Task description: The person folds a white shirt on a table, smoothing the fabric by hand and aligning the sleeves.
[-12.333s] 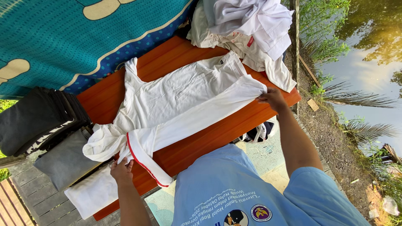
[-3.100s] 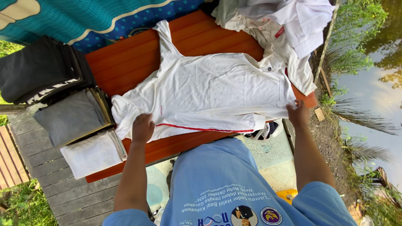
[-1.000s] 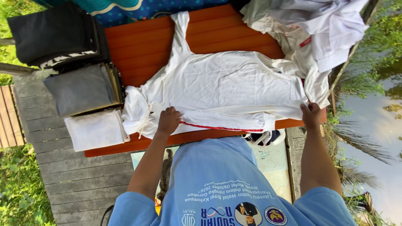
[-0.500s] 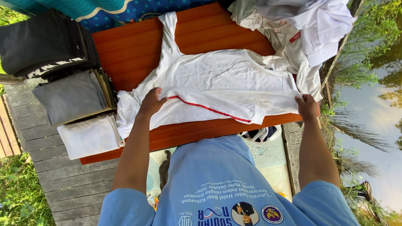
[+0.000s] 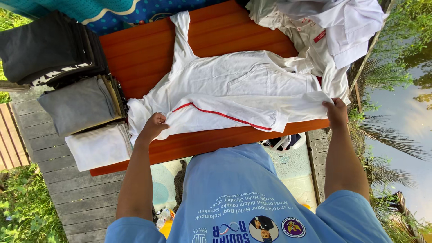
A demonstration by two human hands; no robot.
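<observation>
A white shirt [image 5: 234, 85] with a red stripe along one edge lies spread on an orange-brown wooden table [image 5: 144, 49]. Its near side is folded over toward the middle. My left hand [image 5: 153, 127] grips the folded edge near the collar end at the left. My right hand [image 5: 336, 112] pinches the same folded edge at the hem end, by the table's right side. One sleeve stretches toward the far edge of the table.
Folded stacks lie at the table's left end: black clothes [image 5: 45, 47], grey ones [image 5: 78, 105] and white ones [image 5: 99, 146]. A heap of white garments [image 5: 333, 27] covers the far right corner. Water [image 5: 405, 108] and plants lie to the right, wooden decking [image 5: 54, 189] below left.
Both hands have lifted the shirt's near edge off the table front and carried it over onto the shirt's middle, so the red-striped edge now shows on top.
</observation>
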